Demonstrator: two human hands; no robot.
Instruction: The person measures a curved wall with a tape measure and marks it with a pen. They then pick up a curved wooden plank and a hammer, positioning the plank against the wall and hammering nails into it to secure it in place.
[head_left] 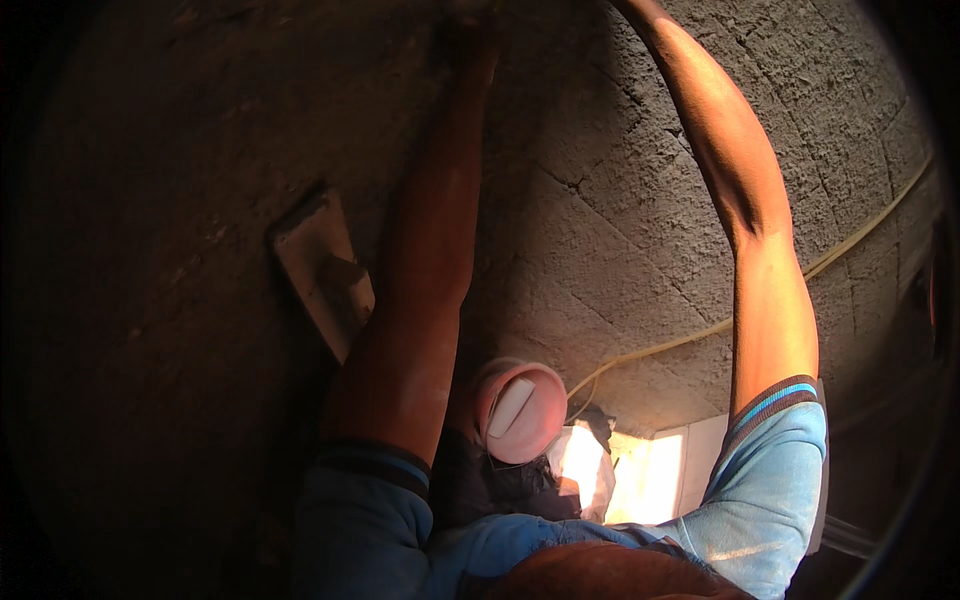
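Observation:
Both my arms stretch far forward over a rough grey cement surface (620, 220) scored with crossing lines. My left hand (468, 35) is at the top edge in deep shadow, and its fingers cannot be made out. Past the top edge, beyond the wrist, my right hand is out of view. Beside my left forearm, in the shade, a flat plastering float (318, 250) with a block-like handle rests at a slant; my arm covers its lower end. Whether either hand holds anything is hidden.
Near my body is a pink bucket (545, 425) with a long white piece (511, 407) inside. A pale yellow cable (660, 346) crosses the surface behind my right arm. Black and white sheeting (588, 468) lies by the bucket, with sunlit pale tiles or boards (652, 475) alongside.

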